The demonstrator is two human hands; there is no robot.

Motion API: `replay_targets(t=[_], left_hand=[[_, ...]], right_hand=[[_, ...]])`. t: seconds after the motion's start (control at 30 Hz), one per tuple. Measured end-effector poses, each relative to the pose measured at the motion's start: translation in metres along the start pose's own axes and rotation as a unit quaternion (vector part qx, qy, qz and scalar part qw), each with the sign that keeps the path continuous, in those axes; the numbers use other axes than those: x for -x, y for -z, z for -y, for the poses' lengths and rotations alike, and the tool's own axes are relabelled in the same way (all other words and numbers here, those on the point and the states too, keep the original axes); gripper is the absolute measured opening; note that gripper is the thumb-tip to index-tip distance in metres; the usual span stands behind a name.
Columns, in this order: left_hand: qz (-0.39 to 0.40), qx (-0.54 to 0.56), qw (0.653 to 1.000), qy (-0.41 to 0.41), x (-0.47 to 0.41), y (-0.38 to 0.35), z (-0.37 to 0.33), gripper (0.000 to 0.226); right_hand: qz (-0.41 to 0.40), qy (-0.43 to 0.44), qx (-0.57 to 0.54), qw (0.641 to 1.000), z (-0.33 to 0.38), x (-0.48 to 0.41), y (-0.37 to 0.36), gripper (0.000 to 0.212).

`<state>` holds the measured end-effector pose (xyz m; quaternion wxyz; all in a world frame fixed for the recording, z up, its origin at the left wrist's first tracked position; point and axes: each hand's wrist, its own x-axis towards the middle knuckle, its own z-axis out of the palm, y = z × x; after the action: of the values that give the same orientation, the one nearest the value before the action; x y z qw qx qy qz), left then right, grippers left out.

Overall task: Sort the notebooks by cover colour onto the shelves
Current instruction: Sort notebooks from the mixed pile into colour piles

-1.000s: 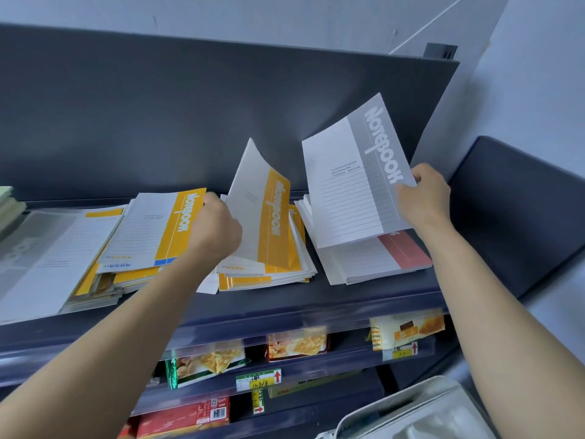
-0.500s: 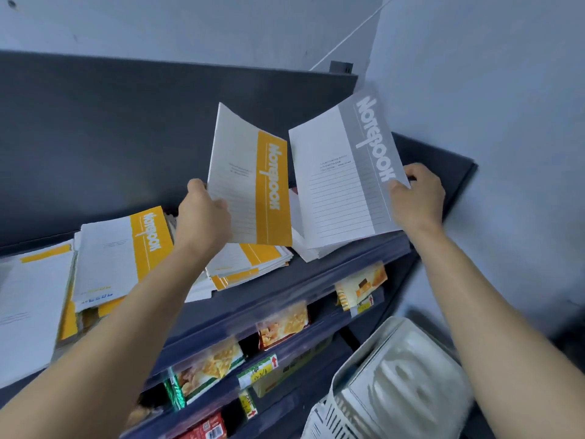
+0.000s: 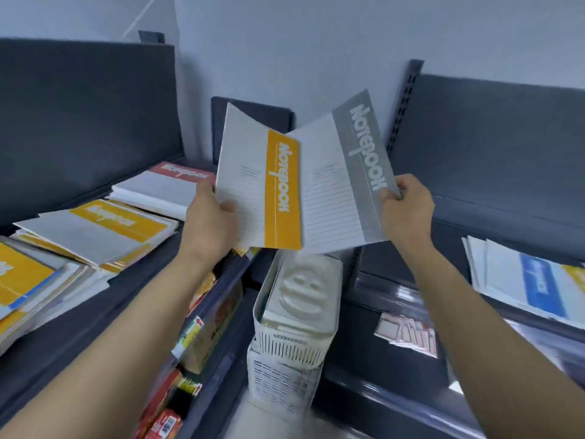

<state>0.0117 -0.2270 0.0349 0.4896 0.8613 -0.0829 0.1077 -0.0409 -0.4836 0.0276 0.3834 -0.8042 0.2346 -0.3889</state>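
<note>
Dark shelves [image 3: 474,172] fill both sides; left hand [image 3: 210,213] grips yellow notebook [image 3: 262,185], right hand [image 3: 406,207] pinches grey notebook [image 3: 345,185].

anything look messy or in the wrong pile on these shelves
Yes. The yellow stacks on the left shelf are fanned out crookedly, and a blue edge shows inside the nearest one. On the right shelf, a yellow corner peeks out beside the blue notebook.
</note>
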Motion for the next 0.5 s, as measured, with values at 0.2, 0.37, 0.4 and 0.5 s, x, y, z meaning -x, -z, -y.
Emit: replay_targets(t=[0.2,0.37,0.4,0.5], left_hand=[[0.098,0.031,0.993,-0.059,0.034,-0.077,-0.054,0.009],[0.167,0.045,0.981,-0.088,0.080,-0.139,-0.106,0.008],[0.179,0.049,0.978,-0.092,0.092,-0.151,-0.117,0.007],[0.211,0.071,0.970,-0.100,0.128,-0.184,-0.148,0.007]], right_hand=[[-0.099,-0.057,0.059,0.992,-0.052,0.012,0.117,0.015],[-0.193,-0.076,0.083,0.975,-0.095,0.026,0.216,0.012],[-0.212,-0.077,0.088,0.970,-0.103,0.029,0.236,0.013],[-0.248,-0.093,0.110,0.958,-0.130,0.035,0.293,0.011]])
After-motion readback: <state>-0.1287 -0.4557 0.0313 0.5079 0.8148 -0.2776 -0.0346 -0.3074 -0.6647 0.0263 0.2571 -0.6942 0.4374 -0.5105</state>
